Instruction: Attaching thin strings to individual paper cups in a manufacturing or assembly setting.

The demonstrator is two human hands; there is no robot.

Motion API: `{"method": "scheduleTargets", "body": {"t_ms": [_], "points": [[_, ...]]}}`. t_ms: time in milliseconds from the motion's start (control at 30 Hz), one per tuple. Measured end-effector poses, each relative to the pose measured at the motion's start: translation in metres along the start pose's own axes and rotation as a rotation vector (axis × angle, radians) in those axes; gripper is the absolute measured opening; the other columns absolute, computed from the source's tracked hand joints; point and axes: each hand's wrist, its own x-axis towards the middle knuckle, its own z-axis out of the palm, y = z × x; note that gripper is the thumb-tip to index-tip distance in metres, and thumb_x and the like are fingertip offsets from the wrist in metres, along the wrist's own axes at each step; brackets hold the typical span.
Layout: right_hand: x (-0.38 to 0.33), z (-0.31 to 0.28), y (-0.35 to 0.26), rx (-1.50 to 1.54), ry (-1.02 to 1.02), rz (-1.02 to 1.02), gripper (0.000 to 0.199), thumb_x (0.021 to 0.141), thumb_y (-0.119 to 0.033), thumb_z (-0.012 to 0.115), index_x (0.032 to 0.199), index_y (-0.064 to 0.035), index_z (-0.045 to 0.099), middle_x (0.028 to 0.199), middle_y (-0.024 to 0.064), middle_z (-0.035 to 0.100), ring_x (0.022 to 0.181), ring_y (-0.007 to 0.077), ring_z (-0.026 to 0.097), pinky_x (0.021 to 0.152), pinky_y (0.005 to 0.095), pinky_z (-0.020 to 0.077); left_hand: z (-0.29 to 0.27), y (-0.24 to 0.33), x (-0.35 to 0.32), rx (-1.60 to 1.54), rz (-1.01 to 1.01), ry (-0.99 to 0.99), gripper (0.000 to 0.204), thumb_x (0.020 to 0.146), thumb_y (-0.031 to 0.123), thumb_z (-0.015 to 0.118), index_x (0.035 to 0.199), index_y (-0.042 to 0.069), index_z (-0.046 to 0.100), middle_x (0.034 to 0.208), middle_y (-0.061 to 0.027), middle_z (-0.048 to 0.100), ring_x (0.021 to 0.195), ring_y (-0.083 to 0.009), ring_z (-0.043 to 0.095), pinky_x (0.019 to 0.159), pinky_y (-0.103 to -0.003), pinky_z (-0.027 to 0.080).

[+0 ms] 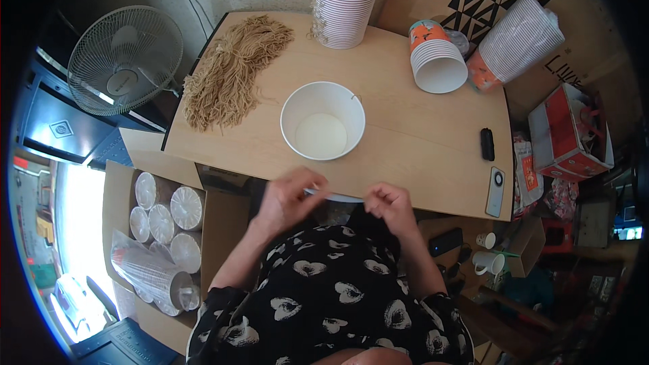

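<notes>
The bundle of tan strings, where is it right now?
In the head view, the bundle of tan strings lies on the left end of the table, between the fan and the white tub.

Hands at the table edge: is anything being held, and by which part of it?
A white thing, seemingly by its two ends, between left hand and right hand; the exact hold cannot be told.

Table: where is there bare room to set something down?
Widest patch: between the white tub and the phone. Smaller: between the upright stack and the tipped stack. Crowded: the far left, under the cord pile, and the far right corner, where the tipped stack lies beside the wrapped stack.
</notes>
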Motion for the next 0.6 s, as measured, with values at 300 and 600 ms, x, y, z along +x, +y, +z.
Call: {"method": "scheduleTargets", "body": {"t_ms": [300,600], "points": [[0.06,-0.006,-0.143,-0.302,0.611,-0.723,0.007,0.095,-0.005,0.068,0.098,0.0009,0.068,0.079,-0.0031,0.06,0.068,0.0035,0.052,0.06,0.0193,0.0417,-0.06,-0.033,0.057,0.507,0.293,0.012,0.027,0.08,0.007,0.076,0.107,0.01,0.073,0.134,-0.0064,0.063,0.119,-0.0333,0.057,0.1,-0.043,0.051],[0.051,0.066,-0.114,-0.573,0.261,-0.886,0.01,0.088,0.004,0.072,0.096,-0.0002,0.069,0.077,0.007,0.065,0.059,0.0113,0.06,0.052,0.025,0.047,-0.056,-0.013,0.067,-0.018,-0.041,-0.035,0.015,0.095,0.011,0.07,0.103,-0.001,0.069,0.089,-0.0131,0.074,0.079,-0.0206,0.072,0.071,-0.031,0.055]]}}
